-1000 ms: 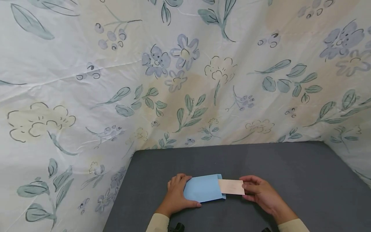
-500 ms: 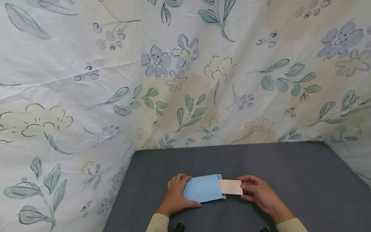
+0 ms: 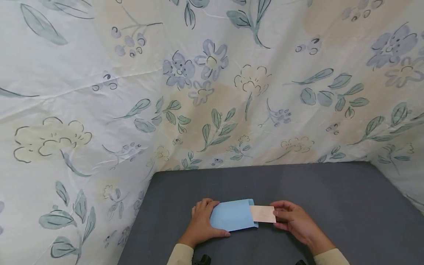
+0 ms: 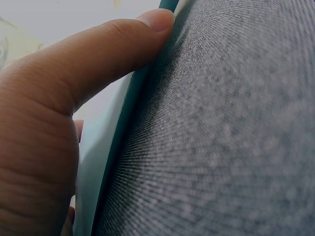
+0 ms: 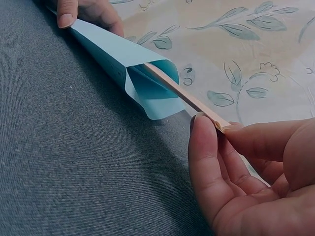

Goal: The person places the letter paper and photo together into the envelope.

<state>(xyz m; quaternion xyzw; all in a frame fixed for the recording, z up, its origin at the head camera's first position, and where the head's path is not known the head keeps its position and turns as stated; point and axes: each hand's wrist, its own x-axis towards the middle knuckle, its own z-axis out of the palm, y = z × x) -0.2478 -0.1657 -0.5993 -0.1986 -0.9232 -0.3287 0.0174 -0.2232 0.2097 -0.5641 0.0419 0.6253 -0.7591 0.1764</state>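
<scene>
A light blue paper envelope (image 3: 232,215) lies on the dark grey table, its mouth facing right. My left hand (image 3: 202,222) grips its left end, thumb (image 4: 147,29) along the near edge and fingers at the far edge. In the right wrist view the mouth of the envelope (image 5: 157,98) gapes, with a pale peach card (image 5: 182,93) partway inside. My right hand (image 3: 294,219) pinches the outer end of that card (image 3: 263,214) between thumb and fingertips. The card's left part is hidden in the envelope.
The dark grey table (image 3: 298,184) stretches behind and to both sides of the hands. A floral cloth (image 3: 212,121) hangs along its back and sides. Parts of black wrist devices (image 3: 205,259) show at the bottom edge of the head view.
My right hand has moved slightly left with the card, and a little less of the card sticks out of the envelope. The left hand and the envelope have stayed in place.
</scene>
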